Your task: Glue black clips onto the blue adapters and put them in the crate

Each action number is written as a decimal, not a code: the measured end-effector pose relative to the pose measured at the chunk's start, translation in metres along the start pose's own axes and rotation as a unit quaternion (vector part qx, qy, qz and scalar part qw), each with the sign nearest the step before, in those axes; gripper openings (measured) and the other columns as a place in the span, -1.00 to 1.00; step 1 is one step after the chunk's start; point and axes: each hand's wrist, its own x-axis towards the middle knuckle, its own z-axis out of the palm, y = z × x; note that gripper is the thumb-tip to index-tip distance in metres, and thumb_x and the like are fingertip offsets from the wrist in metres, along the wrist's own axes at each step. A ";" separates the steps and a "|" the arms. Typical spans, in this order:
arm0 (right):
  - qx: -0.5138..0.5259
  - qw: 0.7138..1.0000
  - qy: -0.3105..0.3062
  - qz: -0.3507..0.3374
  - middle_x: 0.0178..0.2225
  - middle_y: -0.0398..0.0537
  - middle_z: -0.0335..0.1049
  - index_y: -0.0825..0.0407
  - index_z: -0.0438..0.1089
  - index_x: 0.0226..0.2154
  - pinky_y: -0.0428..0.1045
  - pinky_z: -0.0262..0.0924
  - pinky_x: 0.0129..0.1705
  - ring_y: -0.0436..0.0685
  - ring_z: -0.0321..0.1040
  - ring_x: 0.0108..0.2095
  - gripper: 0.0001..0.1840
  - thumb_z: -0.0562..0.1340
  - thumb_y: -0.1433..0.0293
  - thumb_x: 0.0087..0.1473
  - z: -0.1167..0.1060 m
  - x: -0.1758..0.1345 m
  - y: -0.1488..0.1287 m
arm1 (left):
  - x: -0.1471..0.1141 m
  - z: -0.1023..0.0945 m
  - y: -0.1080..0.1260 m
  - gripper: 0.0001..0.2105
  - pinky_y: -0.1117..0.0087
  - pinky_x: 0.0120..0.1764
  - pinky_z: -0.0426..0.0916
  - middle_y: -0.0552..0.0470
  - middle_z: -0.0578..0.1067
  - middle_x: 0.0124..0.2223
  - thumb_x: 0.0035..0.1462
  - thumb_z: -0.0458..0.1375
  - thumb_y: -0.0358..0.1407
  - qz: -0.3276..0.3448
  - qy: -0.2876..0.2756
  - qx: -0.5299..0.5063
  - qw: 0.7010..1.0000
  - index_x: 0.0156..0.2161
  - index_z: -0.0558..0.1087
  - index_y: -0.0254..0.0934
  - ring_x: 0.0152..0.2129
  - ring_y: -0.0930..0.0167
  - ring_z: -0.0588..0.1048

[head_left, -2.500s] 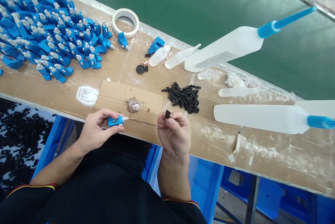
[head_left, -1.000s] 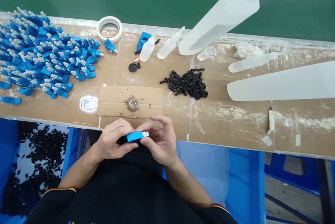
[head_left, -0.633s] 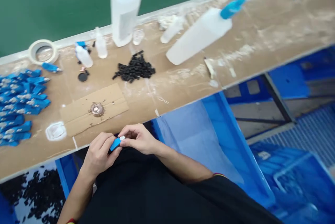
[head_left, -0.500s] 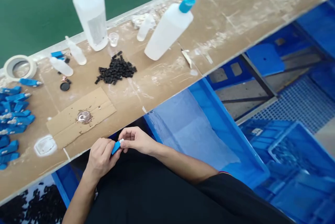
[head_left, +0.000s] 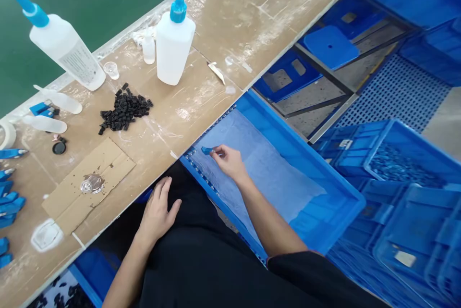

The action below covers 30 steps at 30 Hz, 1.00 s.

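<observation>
My right hand (head_left: 227, 161) pinches a small blue plastic part (head_left: 206, 150) over the near left end of a blue crate (head_left: 306, 173). A whitish sheet (head_left: 266, 168) lines that crate, and rows of small parts (head_left: 203, 171) run along its edges. My left hand (head_left: 158, 204) rests by my lap below the table edge, fingers apart, with nothing in it. On the table beyond it lies a piece of cardboard (head_left: 68, 202) bearing a clear wet puddle (head_left: 92, 183). Behind the cardboard is a heap of small black pieces (head_left: 126, 108).
Two large white bottles with blue nozzles, one leaning (head_left: 68, 51) and one upright (head_left: 175, 48), stand along the table (head_left: 230, 24). More blue parts (head_left: 10, 204) lie at the left, near a tape roll (head_left: 7, 134). Stacked blue crates (head_left: 414, 231) and a blue stool (head_left: 331, 47) are at the right.
My right hand has carried the blue part away from my left hand, rightward over the lined crate. My left hand has let go and opened. The view has turned to the right.
</observation>
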 end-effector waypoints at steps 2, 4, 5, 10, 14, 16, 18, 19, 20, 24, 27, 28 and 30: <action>-0.016 0.999 0.020 0.022 -0.34 0.09 0.58 0.02 0.43 -0.41 0.09 0.33 -0.11 0.19 0.46 -0.31 -0.73 0.33 0.16 0.06 0.009 0.022 0.015 | -0.005 -0.003 -0.004 -0.53 0.05 0.13 0.52 -0.22 0.46 0.24 0.40 0.09 -0.26 -0.001 -0.011 0.002 1.000 0.35 0.21 -0.17 0.16 0.14 0.52; -0.021 0.999 0.022 0.035 -0.34 0.07 0.58 0.02 0.41 -0.42 0.08 0.31 -0.10 0.17 0.45 -0.31 -0.80 0.32 0.24 0.06 0.026 0.037 0.024 | -0.012 -0.007 -0.010 -0.65 0.06 0.10 0.55 -0.16 0.54 0.15 0.40 0.09 -0.28 0.005 -0.005 0.009 1.000 0.24 0.36 -0.17 0.10 0.16 0.56; -0.018 0.999 0.019 0.039 -0.34 0.05 0.58 0.02 0.41 -0.42 0.07 0.30 -0.09 0.16 0.44 -0.31 -0.84 0.32 0.27 0.05 0.035 0.042 0.027 | -0.016 -0.009 -0.012 -0.69 0.07 0.08 0.56 -0.15 0.56 0.10 0.40 0.09 -0.28 0.006 0.003 0.010 1.000 0.20 0.41 -0.17 0.06 0.17 0.58; 0.038 0.997 -0.008 0.067 -0.41 -0.04 0.53 0.06 0.46 -0.36 0.03 0.34 -0.12 0.11 0.44 -0.33 -0.85 0.40 0.34 0.04 0.060 0.053 0.040 | -0.032 -0.016 -0.023 -0.78 0.11 0.02 0.60 -0.13 0.61 0.00 0.39 0.10 -0.29 -0.012 0.040 -0.001 0.999 0.07 0.49 -0.20 -0.03 0.20 0.62; 0.105 0.988 -0.009 0.111 -0.36 -0.11 0.49 0.10 0.46 -0.24 0.02 0.43 -0.21 0.05 0.47 -0.34 -0.72 0.29 0.19 0.29 0.065 0.058 0.050 | -0.031 -0.017 -0.027 -0.79 0.13 0.02 0.60 -0.13 0.61 0.01 0.40 0.10 -0.29 -0.025 0.054 -0.010 0.998 0.05 0.50 -0.22 -0.02 0.20 0.63; 0.128 0.984 -0.002 0.127 -0.32 -0.13 0.49 0.11 0.45 -0.22 0.02 0.45 -0.23 0.02 0.47 -0.34 -0.68 0.27 0.16 0.33 0.068 0.059 0.051 | -0.027 -0.018 -0.026 -0.78 0.13 0.01 0.60 -0.13 0.61 0.01 0.41 0.09 -0.28 -0.023 0.060 -0.005 0.998 0.06 0.49 -0.23 -0.05 0.22 0.64; 0.143 0.981 0.013 0.130 -0.33 -0.13 0.50 0.10 0.46 -0.25 0.00 0.45 -0.26 0.01 0.47 -0.36 -0.68 0.29 0.15 0.31 0.068 0.058 0.046 | -0.026 -0.021 -0.021 -0.77 0.16 0.00 0.60 -0.14 0.61 0.01 0.41 0.09 -0.29 -0.015 0.063 0.000 0.998 0.08 0.48 -0.22 -0.08 0.24 0.64; 0.147 0.981 0.023 0.126 -0.36 -0.13 0.50 0.10 0.46 -0.29 0.00 0.45 -0.28 0.02 0.48 -0.38 -0.67 0.30 0.14 0.28 0.065 0.056 0.042 | -0.027 -0.024 -0.018 -0.77 0.18 -0.02 0.60 -0.14 0.61 0.00 0.41 0.09 -0.30 -0.005 0.068 -0.001 0.998 0.09 0.48 -0.22 -0.09 0.25 0.64; 0.149 0.981 0.037 0.119 -0.40 -0.13 0.50 0.08 0.45 -0.33 -0.01 0.43 -0.32 0.04 0.48 -0.41 -0.65 0.32 0.12 0.23 0.060 0.053 0.037 | -0.032 -0.029 -0.014 -0.77 0.22 -0.03 0.60 -0.13 0.61 -0.01 0.40 0.10 -0.32 0.009 0.076 -0.004 0.997 0.09 0.49 -0.21 -0.11 0.27 0.64; 0.130 0.981 0.132 0.053 -0.45 -0.09 0.46 0.05 0.42 -0.39 -0.01 0.31 -0.47 0.11 0.44 -0.49 -0.62 0.32 0.05 0.04 0.024 0.037 0.003 | -0.072 -0.061 -0.006 -0.74 0.34 -0.18 0.59 -0.03 0.65 -0.18 0.25 0.18 -0.51 0.080 0.195 -0.017 0.977 -0.02 0.52 -0.17 -0.27 0.35 0.64; 0.112 0.972 0.198 -0.056 -0.39 -0.09 0.46 0.04 0.46 -0.28 0.02 0.34 -0.37 0.09 0.43 -0.43 -0.65 0.28 0.09 0.10 0.009 0.023 -0.043 | -0.112 -0.097 -0.023 -0.80 0.27 -0.23 0.56 0.04 0.62 -0.31 0.13 0.22 -0.50 -0.019 0.434 0.070 0.898 -0.19 0.55 -0.16 -0.37 0.32 0.62; 0.105 0.967 0.196 -0.125 -0.38 -0.09 0.47 0.04 0.48 -0.25 0.03 0.36 -0.34 0.09 0.43 -0.42 -0.68 0.26 0.12 0.15 0.011 0.018 -0.062 | -0.124 -0.111 -0.034 -0.89 0.24 -0.27 0.54 0.03 0.61 -0.35 0.12 0.24 -0.42 -0.075 0.529 0.117 0.837 -0.24 0.55 -0.20 -0.42 0.30 0.60; 0.074 0.948 0.136 -0.278 -0.35 -0.07 0.50 0.01 0.50 -0.23 0.06 0.41 -0.30 0.12 0.47 -0.38 -0.77 0.25 0.20 0.22 0.025 0.011 -0.104 | -0.141 -0.138 -0.062 -0.84 0.11 -0.18 0.53 -0.07 0.61 -0.30 0.12 0.22 -0.26 -0.208 0.632 0.230 0.710 -0.23 0.58 -0.27 -0.35 0.20 0.60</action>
